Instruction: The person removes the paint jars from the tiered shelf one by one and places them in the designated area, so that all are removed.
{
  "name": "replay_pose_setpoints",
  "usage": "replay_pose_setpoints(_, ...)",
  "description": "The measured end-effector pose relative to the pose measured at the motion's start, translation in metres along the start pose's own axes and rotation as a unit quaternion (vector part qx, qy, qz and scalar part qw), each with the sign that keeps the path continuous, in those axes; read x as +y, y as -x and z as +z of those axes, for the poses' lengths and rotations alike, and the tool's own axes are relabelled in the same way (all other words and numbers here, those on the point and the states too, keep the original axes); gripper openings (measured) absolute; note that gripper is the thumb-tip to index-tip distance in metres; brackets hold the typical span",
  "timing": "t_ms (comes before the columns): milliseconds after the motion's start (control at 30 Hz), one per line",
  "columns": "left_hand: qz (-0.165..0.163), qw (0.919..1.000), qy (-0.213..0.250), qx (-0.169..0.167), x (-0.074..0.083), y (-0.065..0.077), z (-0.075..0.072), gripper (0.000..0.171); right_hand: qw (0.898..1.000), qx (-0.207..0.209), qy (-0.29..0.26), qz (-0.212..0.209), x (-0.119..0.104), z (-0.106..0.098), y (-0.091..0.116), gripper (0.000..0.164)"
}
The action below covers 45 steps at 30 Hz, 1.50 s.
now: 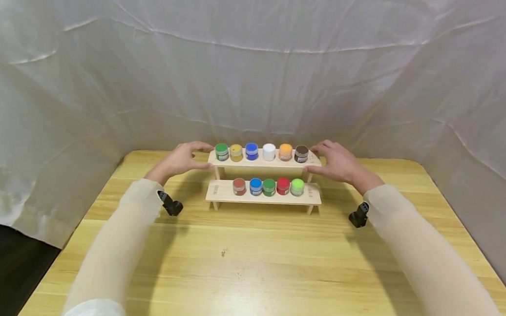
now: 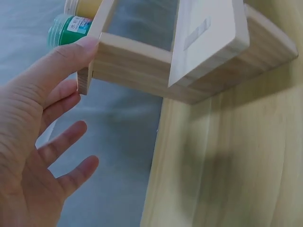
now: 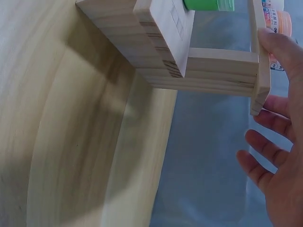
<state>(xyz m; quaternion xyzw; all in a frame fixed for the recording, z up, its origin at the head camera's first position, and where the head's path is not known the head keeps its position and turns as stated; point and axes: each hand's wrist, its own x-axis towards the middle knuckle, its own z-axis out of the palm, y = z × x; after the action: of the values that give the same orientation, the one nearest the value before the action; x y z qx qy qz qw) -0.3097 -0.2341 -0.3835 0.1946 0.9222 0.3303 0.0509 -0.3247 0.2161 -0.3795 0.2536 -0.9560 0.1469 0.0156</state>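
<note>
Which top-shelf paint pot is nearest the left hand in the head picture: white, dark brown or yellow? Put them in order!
From the left hand:
1. Yellow pot, toward the left of the top shelf.
2. White pot, near the middle.
3. Dark brown pot, toward the right end.

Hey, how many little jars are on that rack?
11. Upper shelf, left to right: green jar, yellow jar, blue jar, white jar, orange jar, dark brown jar. Lower shelf, same order: reddish-brown jar, lighter blue jar, second green jar, red jar, lime jar.
</note>
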Motion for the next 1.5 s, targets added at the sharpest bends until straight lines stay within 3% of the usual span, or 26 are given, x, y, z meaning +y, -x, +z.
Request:
replay_pose_setpoints(167,0.001,0.9991,0.014,0.04,-0.003,0.0,0.011,0.066,1.0,-0.003,-0.008,0.011,0.004,0.001,0.0,0.071)
replay_pose_setpoints(300,-0.012,0.9945,0.053,0.09,-0.008,0.007,0.023,0.068,1.0,0.0,-0.018,0.016,0.006,0.003,0.0,0.075)
replay_pose_setpoints(400,-0.027,0.99,0.089,0.105,-0.013,0.015,0.033,0.07,1.0,0.001,-0.021,0.018,0.006,0.005,0.0,0.074)
replay_pose_setpoints(733,-0.075,0.9819,0.153,0.083,-0.02,0.04,0.057,0.057,1.0,0.004,-0.012,0.015,0.007,0.005,0.002,0.082)
replay_pose_setpoints(1067,-0.085,0.9678,0.234,0.039,-0.016,0.05,0.079,0.058,1.0,0.005,-0.018,0.016,0.005,0.005,0.006,0.077)
replay_pose_setpoints(1267,-0.077,0.9626,0.256,0.044,-0.019,0.05,0.091,0.061,0.999,0.015,-0.028,0.015,0.006,0.003,0.011,0.071)
replay_pose_setpoints(1500,-0.052,0.9515,0.292,0.081,-0.027,0.052,0.103,0.066,0.998,0.029,-0.054,0.014,0.006,-0.003,0.012,0.073)
